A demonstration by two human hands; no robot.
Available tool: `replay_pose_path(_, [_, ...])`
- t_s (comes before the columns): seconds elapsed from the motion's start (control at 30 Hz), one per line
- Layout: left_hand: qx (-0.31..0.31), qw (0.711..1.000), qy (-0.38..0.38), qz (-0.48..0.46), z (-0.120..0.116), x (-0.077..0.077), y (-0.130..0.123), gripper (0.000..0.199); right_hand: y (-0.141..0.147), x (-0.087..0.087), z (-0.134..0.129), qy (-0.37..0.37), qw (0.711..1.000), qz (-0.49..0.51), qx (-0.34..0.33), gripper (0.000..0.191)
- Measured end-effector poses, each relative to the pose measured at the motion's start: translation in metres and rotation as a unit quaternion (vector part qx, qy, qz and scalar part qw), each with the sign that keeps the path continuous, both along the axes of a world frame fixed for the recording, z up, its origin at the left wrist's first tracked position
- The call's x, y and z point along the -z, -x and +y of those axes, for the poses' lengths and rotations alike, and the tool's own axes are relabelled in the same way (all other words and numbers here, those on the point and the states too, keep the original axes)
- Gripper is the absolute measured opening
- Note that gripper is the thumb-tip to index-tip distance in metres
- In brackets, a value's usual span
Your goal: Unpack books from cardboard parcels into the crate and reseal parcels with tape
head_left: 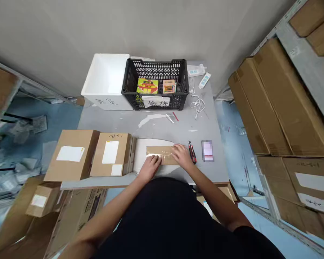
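Observation:
A small flat cardboard box (162, 151) with shiny clear tape across it lies at the front of the grey table, on a white sheet (140, 151). My left hand (151, 167) grips its near left edge, fingers bent over the taped part. At the box's right end, my right hand (181, 155) has its fingers curled over the top. Both thumbs are hard to make out. Just right of that hand lies a red and black utility knife (192, 153), with a phone (207, 151), its screen blurred, farther right.
Two larger labelled cartons, the nearer one (110, 154) beside the white sheet, stand on the table's left. Behind are a white foam bin (106, 79) and a black crate (155, 102) holding colourful packets. A white cable (198, 104) lies right. Shelved cartons (280, 104) flank the table.

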State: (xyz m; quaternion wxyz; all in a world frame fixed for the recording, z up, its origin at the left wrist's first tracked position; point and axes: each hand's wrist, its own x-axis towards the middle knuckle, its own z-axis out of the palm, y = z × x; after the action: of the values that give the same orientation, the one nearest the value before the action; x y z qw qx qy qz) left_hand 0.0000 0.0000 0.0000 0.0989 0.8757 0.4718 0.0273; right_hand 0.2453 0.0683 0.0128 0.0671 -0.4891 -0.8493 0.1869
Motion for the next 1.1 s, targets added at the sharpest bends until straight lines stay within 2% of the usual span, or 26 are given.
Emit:
replay_pose_path(0.13, [-0.007,1.0,0.015,-0.003,-0.001,-0.001,-0.003,0.042,0.027,-0.004,0.011,0.018,0.994,-0.059,-0.087,0.046])
replay_pose_path(0.27, [-0.007,0.999,0.036,0.016,0.0,-0.004,-0.005,0.044,0.038,-0.009,0.018,0.025,0.985,-0.109,-0.132,0.051])
replay_pose_path(0.57, [-0.014,0.998,0.054,0.038,0.001,-0.017,-0.007,0.042,0.042,-0.006,0.024,0.061,0.981,-0.135,-0.128,0.063])
replay_pose_path(0.67, [-0.015,0.998,0.058,0.034,0.0,-0.02,-0.006,0.041,0.04,-0.003,0.024,0.066,0.981,-0.124,-0.131,0.061])
replay_pose_path(0.9, [-0.003,0.997,0.049,0.058,0.0,-0.019,-0.007,0.04,0.037,0.004,0.025,0.062,0.983,-0.114,-0.127,0.055])
replay_pose_path(1.1, [-0.002,0.996,0.039,0.077,-0.005,-0.016,-0.008,0.042,0.046,-0.003,0.015,0.011,0.98,-0.121,-0.16,0.052])
